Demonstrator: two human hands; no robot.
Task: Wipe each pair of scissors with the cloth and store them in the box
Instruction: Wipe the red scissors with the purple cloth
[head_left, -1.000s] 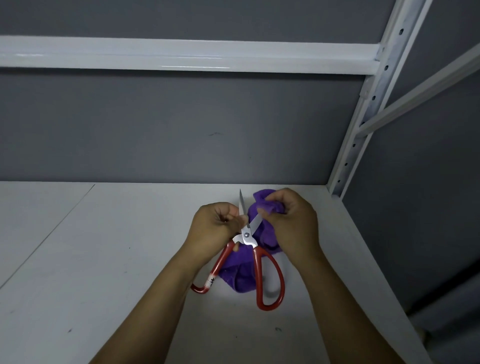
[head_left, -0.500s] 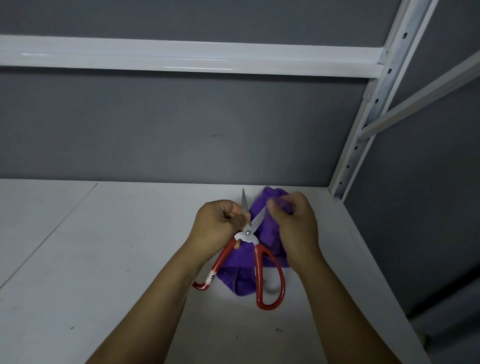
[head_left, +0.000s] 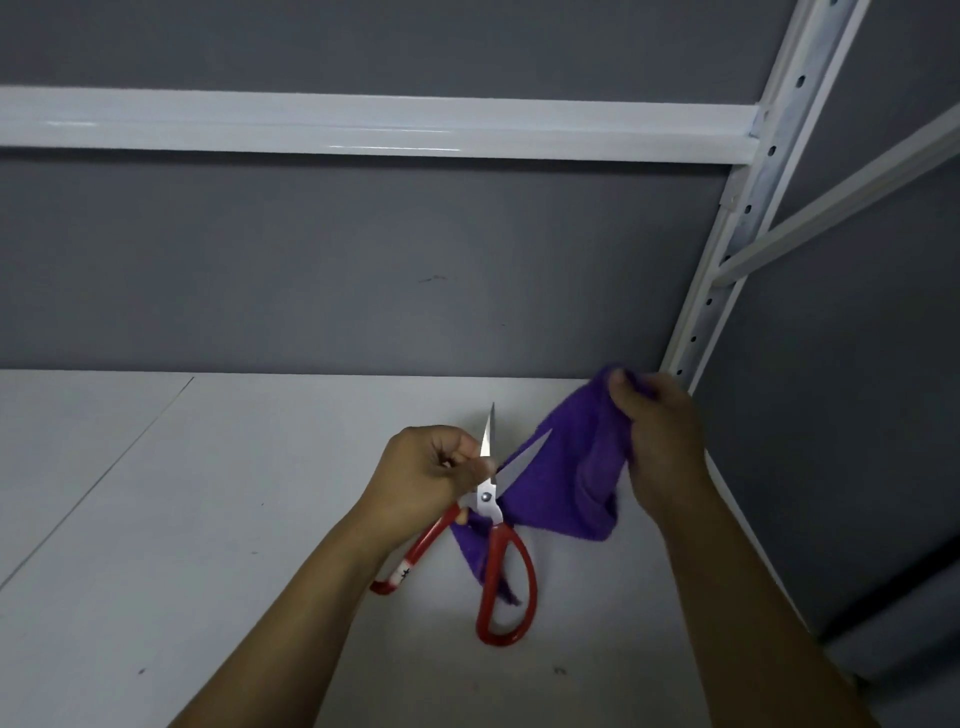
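Grey wall (head_left: 363, 260) behind, white shelf (head_left: 208, 519) below. Centre-left, left hand (head_left: 431, 478), grip clamped on red-handled scissors (head_left: 488, 506) near the pivot, blades apart, tips up, held over the shelf. Just right, purple cloth (head_left: 566, 483) against one blade. Farther right, right hand (head_left: 660, 447), grip pinching the cloth's top corner beside the white upright (head_left: 727, 244).

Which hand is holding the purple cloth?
The right hand pinches the purple cloth; the left hand grips the red-handled scissors instead.
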